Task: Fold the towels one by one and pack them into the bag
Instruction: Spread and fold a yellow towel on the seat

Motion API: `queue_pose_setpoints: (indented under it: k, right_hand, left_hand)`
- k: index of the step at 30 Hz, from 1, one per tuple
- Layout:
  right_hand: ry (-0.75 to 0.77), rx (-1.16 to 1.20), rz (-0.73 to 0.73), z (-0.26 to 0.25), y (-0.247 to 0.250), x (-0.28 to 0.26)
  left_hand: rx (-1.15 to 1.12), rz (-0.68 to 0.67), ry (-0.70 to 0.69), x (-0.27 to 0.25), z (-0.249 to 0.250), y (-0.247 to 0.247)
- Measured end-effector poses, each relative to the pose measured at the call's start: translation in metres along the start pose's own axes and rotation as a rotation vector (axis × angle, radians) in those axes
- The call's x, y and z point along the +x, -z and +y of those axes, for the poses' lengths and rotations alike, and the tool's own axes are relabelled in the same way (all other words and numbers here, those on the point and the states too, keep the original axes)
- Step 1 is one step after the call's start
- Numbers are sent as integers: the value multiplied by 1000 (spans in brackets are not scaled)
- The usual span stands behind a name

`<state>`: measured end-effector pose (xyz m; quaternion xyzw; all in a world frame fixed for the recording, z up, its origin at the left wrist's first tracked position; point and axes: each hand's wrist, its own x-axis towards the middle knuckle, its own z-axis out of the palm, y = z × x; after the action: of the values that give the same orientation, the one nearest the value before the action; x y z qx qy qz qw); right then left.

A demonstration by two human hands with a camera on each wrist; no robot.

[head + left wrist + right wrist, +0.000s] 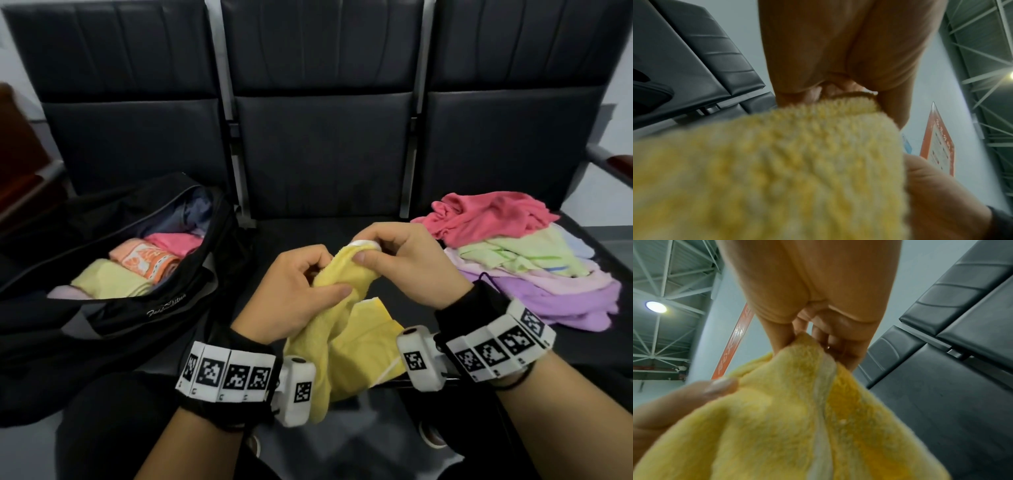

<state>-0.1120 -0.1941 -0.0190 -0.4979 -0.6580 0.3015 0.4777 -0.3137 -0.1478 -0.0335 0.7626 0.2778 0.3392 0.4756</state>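
On the left, the black bag lies open on the bench seat, folded towels inside. Centre, the left hand grips the yellow towel, bunched above the lap, and the right hand pinches its white-edged corner. Far right sits the towel pile.

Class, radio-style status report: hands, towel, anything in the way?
Both hands, left and right, pinch yellow towel, unfolded, above bench. Bag open at left, part packed. Nothing blocking.
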Motion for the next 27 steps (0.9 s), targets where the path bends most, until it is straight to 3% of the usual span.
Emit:
queue_pose_setpoints:
  k: [6,10,16,21,24,27]
  right_hand:
    - [67,-10,46,-9,11,5]
    - [81,-43,71,-13,22,12]
    - [107,-132,200,-23,39,23]
    - [125,-114,318,-25,47,29]
    - [130,-73,452,-22,57,30]
    - [100,-13,640,-15,72,30]
  left_hand:
    - [-133,-20,-74,7,21,5]
    - [-178,-49,-48,11,26,14]
    - [15,-32,-6,22,18,31]
    - [29,-38,53,28,10,46]
    - [318,74,16,30,5,55]
    - [532,323,-5,28,0,68]
